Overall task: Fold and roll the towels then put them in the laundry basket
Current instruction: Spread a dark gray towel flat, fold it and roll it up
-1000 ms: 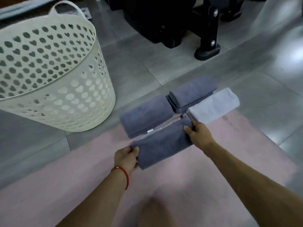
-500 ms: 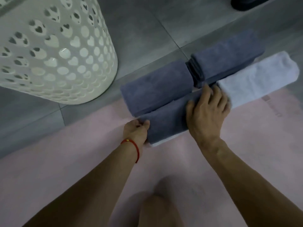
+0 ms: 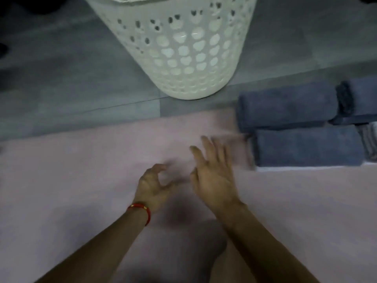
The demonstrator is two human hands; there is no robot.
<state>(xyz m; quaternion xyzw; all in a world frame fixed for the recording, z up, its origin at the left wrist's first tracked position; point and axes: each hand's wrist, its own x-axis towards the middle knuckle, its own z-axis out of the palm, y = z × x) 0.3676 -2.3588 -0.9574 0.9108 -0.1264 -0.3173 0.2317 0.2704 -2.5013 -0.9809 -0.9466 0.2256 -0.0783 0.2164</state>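
Two rolled dark grey towels lie at the right: the near roll [image 3: 308, 148] on the pink mat [image 3: 71, 180] and a second roll [image 3: 285, 105] behind it. A third dark towel [image 3: 361, 97] and a light grey towel [image 3: 370, 144] show at the right edge. The cream perforated laundry basket [image 3: 183, 48] stands on the floor behind the mat. My left hand [image 3: 153, 186], with a red bracelet, hovers over the mat with loosely curled fingers holding nothing. My right hand [image 3: 214, 174] is spread open beside it, left of the near roll and not touching it.
Grey tiled floor [image 3: 71, 88] surrounds the basket. The pink mat stretches across the lower frame, with my knee showing at the bottom.
Both hands have let go of the dark grey roll and drawn back to the left over the mat. The view has swung left, so the towels now sit at the right edge.
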